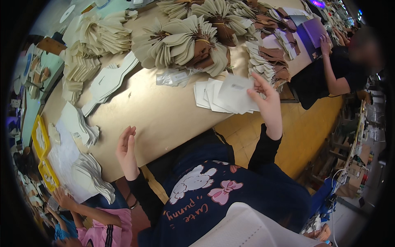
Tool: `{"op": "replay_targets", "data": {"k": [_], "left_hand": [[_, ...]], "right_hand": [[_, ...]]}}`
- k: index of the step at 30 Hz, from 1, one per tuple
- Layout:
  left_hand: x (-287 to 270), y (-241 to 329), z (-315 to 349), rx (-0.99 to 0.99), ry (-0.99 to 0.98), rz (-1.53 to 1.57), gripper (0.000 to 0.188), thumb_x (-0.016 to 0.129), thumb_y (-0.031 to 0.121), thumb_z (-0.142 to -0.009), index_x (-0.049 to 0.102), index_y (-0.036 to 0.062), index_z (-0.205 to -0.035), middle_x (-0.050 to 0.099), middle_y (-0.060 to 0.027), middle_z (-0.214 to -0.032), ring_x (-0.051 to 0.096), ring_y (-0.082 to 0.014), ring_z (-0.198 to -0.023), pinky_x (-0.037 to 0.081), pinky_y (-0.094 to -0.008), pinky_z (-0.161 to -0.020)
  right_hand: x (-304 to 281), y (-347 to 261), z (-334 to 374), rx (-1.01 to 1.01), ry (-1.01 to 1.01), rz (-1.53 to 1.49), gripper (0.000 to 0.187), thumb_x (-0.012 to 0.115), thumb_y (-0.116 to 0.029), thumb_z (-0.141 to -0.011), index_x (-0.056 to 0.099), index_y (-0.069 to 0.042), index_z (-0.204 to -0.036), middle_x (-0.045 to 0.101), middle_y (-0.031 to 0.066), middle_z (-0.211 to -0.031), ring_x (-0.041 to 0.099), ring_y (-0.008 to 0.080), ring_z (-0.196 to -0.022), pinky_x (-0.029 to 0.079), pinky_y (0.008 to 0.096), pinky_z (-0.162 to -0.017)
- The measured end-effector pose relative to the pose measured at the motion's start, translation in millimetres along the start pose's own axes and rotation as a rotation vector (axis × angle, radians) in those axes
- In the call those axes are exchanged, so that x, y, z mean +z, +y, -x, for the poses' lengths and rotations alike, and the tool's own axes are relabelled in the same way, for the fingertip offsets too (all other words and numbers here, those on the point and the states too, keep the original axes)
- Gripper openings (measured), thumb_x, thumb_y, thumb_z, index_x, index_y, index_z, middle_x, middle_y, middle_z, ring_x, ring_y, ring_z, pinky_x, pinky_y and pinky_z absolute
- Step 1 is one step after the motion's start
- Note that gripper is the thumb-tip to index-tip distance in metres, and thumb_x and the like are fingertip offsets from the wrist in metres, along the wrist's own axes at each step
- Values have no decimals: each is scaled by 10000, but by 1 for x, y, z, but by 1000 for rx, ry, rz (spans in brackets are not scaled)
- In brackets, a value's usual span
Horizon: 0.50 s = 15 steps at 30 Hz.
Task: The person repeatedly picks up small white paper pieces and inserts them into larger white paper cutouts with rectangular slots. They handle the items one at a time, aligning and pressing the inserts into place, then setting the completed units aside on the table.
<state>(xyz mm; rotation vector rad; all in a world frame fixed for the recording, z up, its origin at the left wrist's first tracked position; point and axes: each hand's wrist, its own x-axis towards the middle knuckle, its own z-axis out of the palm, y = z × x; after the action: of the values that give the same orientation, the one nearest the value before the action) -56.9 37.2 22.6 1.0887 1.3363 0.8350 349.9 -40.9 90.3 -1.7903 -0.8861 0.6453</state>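
Note:
My right hand (268,103) pinches the edge of a thin white piece (232,94) with a small dark print, between thumb and fingers. It is held over a fanned pile of similar white pieces (203,95) at the table's near edge, and partly covers them. My left hand (128,150) is raised by the near edge of the table, its fingers stretched and slightly curved, with nothing visible in it. Beyond the pile lies a clear plastic bag (173,77).
Bundles of cream and brown cut pieces (181,41) crowd the far side of the brown tabletop (135,111). White cut pieces (110,82) lie to the left, near yellow trays (40,136). One person (325,70) works at the right, another in pink (109,222) at the lower left.

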Motion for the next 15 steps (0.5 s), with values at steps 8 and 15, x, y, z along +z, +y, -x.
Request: {"op": "replay_targets", "data": {"k": [8, 15], "left_hand": [[9, -2, 0, 17, -51, 26, 328, 591, 122, -1021, 588, -44, -1304, 675, -146, -1260, 606, -208, -1218, 427, -326, -1085], [16, 10, -11, 124, 0, -32, 299, 616, 118, -991, 641, -11, -1259, 698, -114, -1232, 628, -199, -1196, 459, -343, -1048]], "right_hand": [[45, -13, 2, -200, -124, 164, 363, 713, -51, -869, 669, -21, -1229, 665, 103, -1136, 610, 202, -958, 484, 303, -875], [158, -7, 12, -154, -651, 164, 255, 689, -119, -908, 711, -59, -1155, 662, 85, -808, 580, 181, -668, 484, 300, -678]]}}
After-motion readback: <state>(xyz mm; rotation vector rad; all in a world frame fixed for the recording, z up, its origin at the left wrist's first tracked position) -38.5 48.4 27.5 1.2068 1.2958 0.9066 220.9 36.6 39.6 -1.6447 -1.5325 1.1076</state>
